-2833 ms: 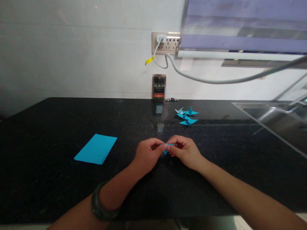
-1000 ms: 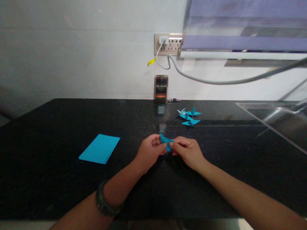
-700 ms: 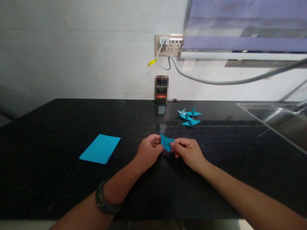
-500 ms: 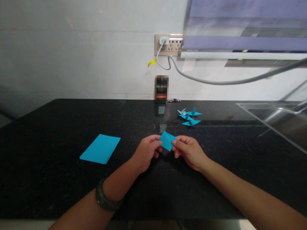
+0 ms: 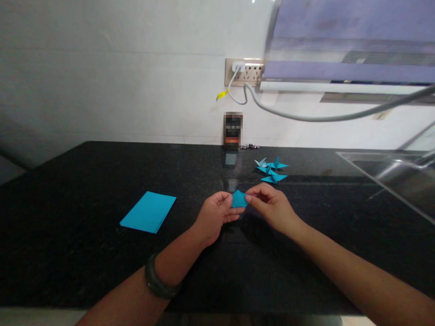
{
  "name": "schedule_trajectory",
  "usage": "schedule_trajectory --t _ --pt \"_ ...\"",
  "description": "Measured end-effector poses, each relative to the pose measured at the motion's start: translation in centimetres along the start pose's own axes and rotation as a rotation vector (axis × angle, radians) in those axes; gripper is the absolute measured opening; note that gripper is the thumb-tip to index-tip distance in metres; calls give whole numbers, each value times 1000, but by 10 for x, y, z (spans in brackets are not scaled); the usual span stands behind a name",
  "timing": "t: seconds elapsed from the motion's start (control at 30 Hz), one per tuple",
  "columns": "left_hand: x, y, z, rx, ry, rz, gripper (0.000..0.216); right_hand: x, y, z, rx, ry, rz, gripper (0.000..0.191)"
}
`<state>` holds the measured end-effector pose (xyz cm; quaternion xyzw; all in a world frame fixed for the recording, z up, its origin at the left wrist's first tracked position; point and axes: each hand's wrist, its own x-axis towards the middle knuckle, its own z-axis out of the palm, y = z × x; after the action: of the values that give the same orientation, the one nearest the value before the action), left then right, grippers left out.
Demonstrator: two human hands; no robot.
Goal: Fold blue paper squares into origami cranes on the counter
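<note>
A small folded blue paper (image 5: 239, 199) is held between both hands above the dark counter. My left hand (image 5: 215, 216) pinches its left side with the thumb on top, the other fingers reaching underneath. On the right corner, the thumb and forefinger of my right hand (image 5: 273, 206) close on the paper. Several folded paper cranes (image 5: 273, 177), mostly blue with one paler, sit together beyond my right hand. To the left lies a stack of blue paper sheets (image 5: 148, 213), apart from both hands.
The black speckled counter (image 5: 84, 262) runs to a white wall. A blurred-out upright box (image 5: 233, 131) stands against it, a beaded string (image 5: 250, 146) beside. A metal sink (image 5: 401, 181) lies at right. From a wall socket (image 5: 244, 72), a grey cable (image 5: 316, 119) hangs rightward.
The folded paper has turned from a diamond facing me to a flatter, tilted shape. My left fingers now extend beneath it, and my right hand has shifted its pinch. The view moved slightly.
</note>
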<state>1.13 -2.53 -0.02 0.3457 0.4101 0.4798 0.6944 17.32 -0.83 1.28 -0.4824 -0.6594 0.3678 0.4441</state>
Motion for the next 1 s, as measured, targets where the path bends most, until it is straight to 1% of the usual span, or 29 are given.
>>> schedule_trajectory --t 0.03,0.07,0.17,0.2,0.23,0.27,0.33,0.37,0.43,0.5,0.6,0.67,0.83,1.0 --pt "1 0 -1 6 3 21 15 2 -2 1 -52 20 -47 15" --pt "2 0 -2 9 8 36 18 3 -2 2 -72 18 -48 16" --pt "4 0 -4 30 30 50 23 4 0 7 -12 -54 91 21" --pt "4 0 -4 39 39 46 21 4 3 9 -3 -57 107 22" --pt "4 0 -4 44 44 37 19 3 5 11 -25 -37 84 22" --pt "4 0 -4 43 46 24 17 2 8 13 -86 14 17 21" --pt "3 0 -3 16 45 -4 15 0 12 14 -267 143 -210 17" --pt "2 0 -2 -4 44 -18 14 -1 14 15 -358 178 -318 19" --pt "1 1 0 -52 58 -37 10 -2 15 15 -512 211 -485 26" --pt "0 2 1 -96 72 -47 7 -2 14 15 -633 210 -580 30" --pt "0 4 2 -136 89 -40 6 -3 12 17 -761 193 -649 31" --pt "0 5 3 -146 99 -36 5 -4 10 17 -801 187 -677 32" --pt "0 6 3 -146 110 -25 5 -5 8 16 -837 198 -724 32" --pt "1 4 2 -137 103 -5 5 -4 9 14 -856 205 -738 30"
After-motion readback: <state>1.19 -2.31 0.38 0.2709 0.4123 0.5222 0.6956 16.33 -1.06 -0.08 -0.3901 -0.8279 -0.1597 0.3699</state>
